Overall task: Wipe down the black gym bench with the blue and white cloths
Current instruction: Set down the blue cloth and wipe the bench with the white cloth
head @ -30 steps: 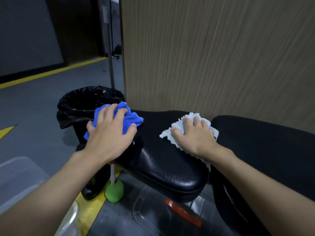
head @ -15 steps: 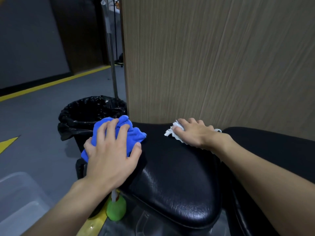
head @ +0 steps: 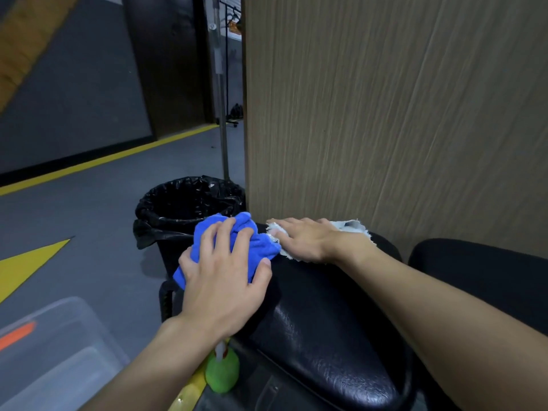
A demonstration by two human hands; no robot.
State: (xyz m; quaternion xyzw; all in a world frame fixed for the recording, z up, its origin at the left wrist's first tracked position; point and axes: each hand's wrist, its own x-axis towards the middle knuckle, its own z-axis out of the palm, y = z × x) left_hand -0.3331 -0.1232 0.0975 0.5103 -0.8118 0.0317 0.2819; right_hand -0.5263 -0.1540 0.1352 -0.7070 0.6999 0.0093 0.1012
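The black gym bench [head: 326, 330] has a shiny padded seat that runs from the centre to the lower right; a second black pad [head: 480, 271] lies at the right. My left hand [head: 225, 277] presses the bunched blue cloth [head: 261, 247] flat onto the pad's far left corner, fingers spread. My right hand [head: 305, 240] lies flat on the white cloth [head: 350, 226] at the pad's far edge, right beside the blue cloth. Most of the white cloth is hidden under my hand and wrist.
A bin lined with a black bag [head: 189, 203] stands just beyond the bench end. A wood-grain wall panel [head: 385, 114] rises right behind the bench. A green spray bottle [head: 222, 375] stands under the bench, and a clear plastic box [head: 53, 360] sits at lower left.
My right hand slid the white cloth from the middle of the pad to its far edge and leftward, up against the blue cloth. My left hand stayed on the blue cloth at the corner.
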